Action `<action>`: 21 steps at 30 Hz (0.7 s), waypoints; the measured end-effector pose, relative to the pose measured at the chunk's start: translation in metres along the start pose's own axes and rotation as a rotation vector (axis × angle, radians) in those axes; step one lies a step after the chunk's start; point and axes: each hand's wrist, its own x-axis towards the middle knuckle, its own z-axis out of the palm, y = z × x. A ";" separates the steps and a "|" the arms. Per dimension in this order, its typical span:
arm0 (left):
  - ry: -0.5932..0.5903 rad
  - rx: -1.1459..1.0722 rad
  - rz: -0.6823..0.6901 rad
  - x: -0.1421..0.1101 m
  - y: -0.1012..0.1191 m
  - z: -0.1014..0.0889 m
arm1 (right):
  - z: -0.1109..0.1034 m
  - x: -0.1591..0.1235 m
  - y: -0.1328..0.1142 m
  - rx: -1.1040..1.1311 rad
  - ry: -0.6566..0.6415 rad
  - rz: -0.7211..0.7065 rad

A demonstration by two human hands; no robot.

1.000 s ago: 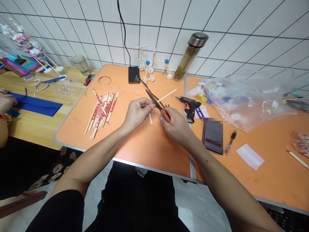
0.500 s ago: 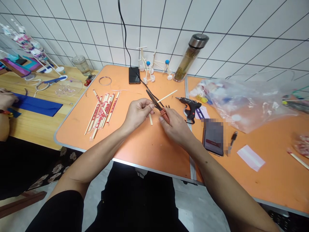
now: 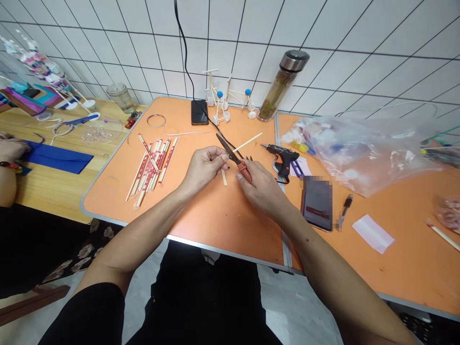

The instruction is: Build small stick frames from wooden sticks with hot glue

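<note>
My left hand (image 3: pixel 205 167) is closed in a pinch on a thin pale wooden chopstick (image 3: pixel 249 141), whose free length sticks out to the upper right. My right hand (image 3: pixel 264 184) is wrapped round the orange-red handles of dark-bladed scissors (image 3: pixel 243 169). The blades cross the chopstick beside my left fingertips; whether they bite into it I cannot make out. A short piece of wooden stick (image 3: pixel 224 178) lies on the orange table just below my fingers. Left of my hands is a pile of chopsticks in red-and-clear wrappers (image 3: pixel 151 167).
At the back are a black phone (image 3: pixel 199 112), small stick models with blue balls (image 3: pixel 220 95) and a glass bottle (image 3: pixel 282 86). To the right lie a glue gun (image 3: pixel 283 158), a second phone (image 3: pixel 316 203) and a plastic bag (image 3: pixel 362 148). Another person's hand (image 3: pixel 12 148) rests at far left.
My hands, the scissors and the chopstick stay almost in place. The view has shifted very slightly, and the other person's hand at far left has moved a little.
</note>
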 end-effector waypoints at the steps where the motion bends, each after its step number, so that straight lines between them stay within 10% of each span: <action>1: -0.004 -0.001 -0.002 0.000 0.000 0.000 | 0.000 0.000 0.000 0.003 -0.006 0.001; 21: 0.056 0.138 0.077 -0.002 0.002 0.001 | 0.001 -0.001 -0.003 -0.013 0.019 0.011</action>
